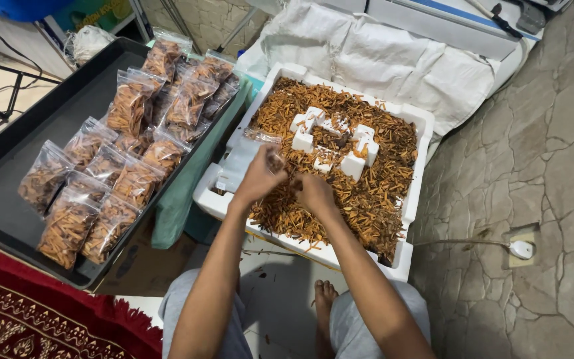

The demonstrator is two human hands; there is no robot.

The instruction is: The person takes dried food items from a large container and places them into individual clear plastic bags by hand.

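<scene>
A white foam box (412, 219) in front of me is full of thin orange-brown snack sticks (373, 179). My left hand (258, 178) holds a clear plastic bag (244, 156) open over the box's left edge. Just to its right, my right hand (313, 194) digs into the sticks with curled fingers, and what it grips is hidden. White foam ridges (332, 138) rise from the middle of the box.
A black tray (8, 166) on the left carries several filled clear bags (131, 143) of the same sticks. A red patterned rug (34, 319) lies at bottom left. White sacks (380, 60) lie behind the box, stone floor (539, 153) on the right, my bare foot (325, 299) below.
</scene>
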